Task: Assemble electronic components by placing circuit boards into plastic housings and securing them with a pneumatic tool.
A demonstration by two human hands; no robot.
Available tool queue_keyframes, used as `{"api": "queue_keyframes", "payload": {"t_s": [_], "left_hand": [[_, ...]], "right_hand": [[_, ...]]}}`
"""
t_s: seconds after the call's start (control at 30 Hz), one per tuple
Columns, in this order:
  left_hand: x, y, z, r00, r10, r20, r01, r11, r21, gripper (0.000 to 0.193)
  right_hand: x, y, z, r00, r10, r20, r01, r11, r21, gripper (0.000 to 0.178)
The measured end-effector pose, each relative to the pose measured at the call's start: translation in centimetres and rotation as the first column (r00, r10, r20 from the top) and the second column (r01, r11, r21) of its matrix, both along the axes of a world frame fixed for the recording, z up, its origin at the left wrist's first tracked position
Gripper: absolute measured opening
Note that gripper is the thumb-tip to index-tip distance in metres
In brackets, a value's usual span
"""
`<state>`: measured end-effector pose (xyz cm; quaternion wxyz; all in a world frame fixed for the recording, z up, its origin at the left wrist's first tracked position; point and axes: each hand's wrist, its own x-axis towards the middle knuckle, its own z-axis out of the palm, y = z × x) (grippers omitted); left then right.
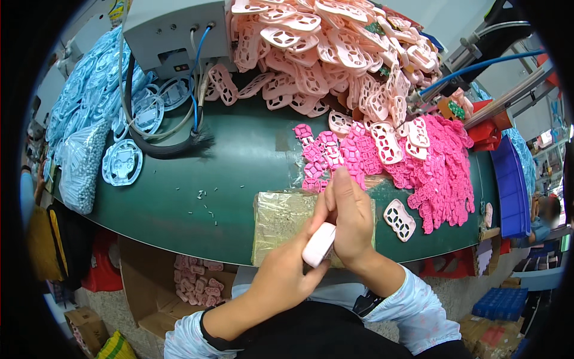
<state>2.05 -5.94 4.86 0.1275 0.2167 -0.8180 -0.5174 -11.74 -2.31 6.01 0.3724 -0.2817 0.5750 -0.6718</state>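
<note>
Over the front edge of the bench, both hands meet around a pale pink rounded plastic casing (318, 245). My left hand (281, 269) is closed on it from the left, thumb and fingers along its sides. My right hand (354, 218) presses against it from the right, its thumb raised and its fingers curled; their tips are partly hidden. Below lies a tape-covered board (278, 218). Just beyond the hands, bright pink lattice pieces (329, 149) lie spread out. A loose pale pink perforated shell (399, 220) rests to the right.
Pale pink shells (323, 54) pile high at the back, beside a grey machine box (179, 42) with cables. A bright pink heap (442, 173) stands at right, near a blue bin (512, 185). Light blue parts (89, 90) fill the left. Below, a carton (146, 281) holds pink pieces.
</note>
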Motion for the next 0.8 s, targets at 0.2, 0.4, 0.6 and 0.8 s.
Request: {"api": "queue_keyframes", "payload": {"t_s": [0.2,0.4,0.6,0.8], "left_hand": [[0.6,-0.3,0.8,0.982,-0.027,-0.186,0.077,0.962,0.263,0.084],[-0.5,1.5,0.8,0.998,0.045,0.049,-0.053,0.986,0.161,0.082],[0.9,-1.1,0.7,0.92,0.288,-0.268,0.033,0.624,0.781,0.065],[1.2,-1.8,1.2,0.889,0.296,-0.349,0.1,0.618,0.779,0.069]], "right_hand": [[0.2,1.0,1.8,0.994,0.069,-0.09,-0.075,0.995,-0.069,0.044],[-0.6,1.0,0.5,0.992,0.058,-0.116,-0.06,0.998,-0.014,0.038],[-2.3,2.6,3.4,0.937,0.039,-0.348,-0.068,0.995,-0.07,0.034],[-3.9,5.8,3.0,0.778,0.356,-0.518,-0.328,0.933,0.149,0.032]]}}
